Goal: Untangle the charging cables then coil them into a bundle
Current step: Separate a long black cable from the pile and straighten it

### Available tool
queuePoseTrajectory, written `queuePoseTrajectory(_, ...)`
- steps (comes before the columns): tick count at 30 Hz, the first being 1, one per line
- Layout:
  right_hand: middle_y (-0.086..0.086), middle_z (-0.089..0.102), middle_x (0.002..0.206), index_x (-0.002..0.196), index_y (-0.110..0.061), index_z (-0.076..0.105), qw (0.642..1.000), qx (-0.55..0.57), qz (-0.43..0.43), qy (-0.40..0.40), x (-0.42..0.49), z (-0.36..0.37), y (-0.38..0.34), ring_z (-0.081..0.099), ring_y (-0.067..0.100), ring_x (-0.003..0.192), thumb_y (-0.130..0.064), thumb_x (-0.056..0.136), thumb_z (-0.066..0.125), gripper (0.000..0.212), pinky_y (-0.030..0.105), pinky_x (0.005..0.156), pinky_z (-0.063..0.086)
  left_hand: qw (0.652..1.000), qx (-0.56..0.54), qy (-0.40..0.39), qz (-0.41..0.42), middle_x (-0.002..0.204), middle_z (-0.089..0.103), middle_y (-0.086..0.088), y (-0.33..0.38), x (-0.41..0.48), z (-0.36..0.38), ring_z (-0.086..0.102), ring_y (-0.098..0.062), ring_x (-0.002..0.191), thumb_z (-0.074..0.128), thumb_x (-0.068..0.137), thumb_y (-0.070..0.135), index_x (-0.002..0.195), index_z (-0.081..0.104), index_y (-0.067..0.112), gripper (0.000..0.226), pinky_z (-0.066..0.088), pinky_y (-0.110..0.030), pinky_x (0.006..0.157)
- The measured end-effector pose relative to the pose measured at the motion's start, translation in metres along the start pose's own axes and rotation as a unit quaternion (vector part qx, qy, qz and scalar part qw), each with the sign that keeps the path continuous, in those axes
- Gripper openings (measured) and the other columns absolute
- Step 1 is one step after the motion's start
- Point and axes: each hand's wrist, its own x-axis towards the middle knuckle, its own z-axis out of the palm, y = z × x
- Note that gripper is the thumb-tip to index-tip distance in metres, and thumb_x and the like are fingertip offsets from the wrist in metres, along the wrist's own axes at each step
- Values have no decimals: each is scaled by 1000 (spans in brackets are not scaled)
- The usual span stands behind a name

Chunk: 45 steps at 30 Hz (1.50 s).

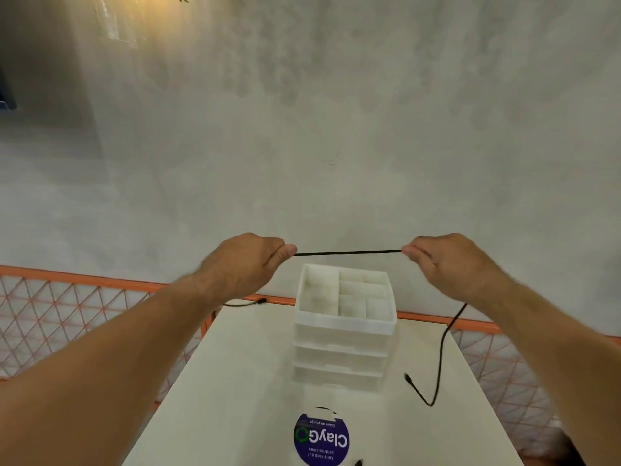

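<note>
Both hands — left hand [247, 264], right hand [447, 264] — pinch a black cable [347, 253] taut above a white tabletop [235, 381] with a drawer organizer [342, 331] — grey wall [336, 129] behind.

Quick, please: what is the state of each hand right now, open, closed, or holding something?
Left hand: closed, pinching the black cable.
Right hand: closed, pinching the same cable, stretched between both.
</note>
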Motion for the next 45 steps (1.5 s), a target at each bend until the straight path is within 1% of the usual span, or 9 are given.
queuePoseTrajectory(10,-3,56,59,83,-14,62,998,-44,41,33,-18,-19,41,52,17,61,-38,100,40,38,32,60,40,999,5,25,-19,55,46,4,-17,-6,-9,46,-12,53,22,96,58,65,41,25,49,37,-29,56)
queuePoseTrajectory(15,-2,62,77,82,-18,63,990,72,117,18,-17,-10,38,56,22,78,-38,102,37,38,31,72,40,998,-9,55,-39,57,46,1,-9,-1,-10,46,-15,55,26,100,51,65,40,21,49,38,-30,56)
queuePoseTrajectory(23,4,65,86,100,-23,58,940,279,194,-37,-25,29,18,52,16,68,-49,101,33,36,33,74,43,998,-6,61,-24,57,46,2,20,11,-10,47,-19,56,24,101,52,63,37,24,48,45,-35,60)
queuePoseTrajectory(29,-10,55,131,131,-31,52,911,388,137,-30,-15,45,-44,52,11,121,-46,101,36,37,33,110,35,999,15,45,11,60,46,5,49,18,-1,47,-17,60,22,102,51,64,33,27,46,42,-33,62)
queuePoseTrajectory(32,-14,61,125,133,-29,52,889,443,101,-61,-10,45,-78,52,7,121,-45,103,34,39,27,104,36,999,17,40,14,62,47,5,56,22,3,49,-18,63,21,102,51,65,33,28,45,41,-33,62)
queuePoseTrajectory(34,-9,71,92,113,-28,62,894,432,80,-87,-9,47,-89,63,18,99,-39,104,34,31,30,87,46,999,11,41,12,62,47,4,55,22,4,50,-19,63,22,102,51,65,33,27,45,42,-33,62)
queuePoseTrajectory(37,-6,55,67,88,-19,62,919,389,60,-34,-9,44,-98,58,13,67,-38,103,36,35,19,57,47,999,2,39,5,61,48,4,49,19,4,48,-17,60,21,101,52,66,35,28,45,39,-32,60)
queuePoseTrajectory(41,-2,54,62,73,-14,55,967,255,-5,31,-1,39,-97,50,15,59,-47,101,35,48,31,62,45,1000,-5,24,-8,62,49,4,40,14,3,48,-14,60,21,101,54,68,40,26,47,40,-31,61)
queuePoseTrajectory(45,-6,47,58,63,-22,39,997,49,-63,-11,11,27,-88,47,16,59,-53,100,28,49,34,60,41,999,43,-1,17,61,46,6,41,12,2,45,-10,58,19,101,53,73,41,26,45,36,-31,60)
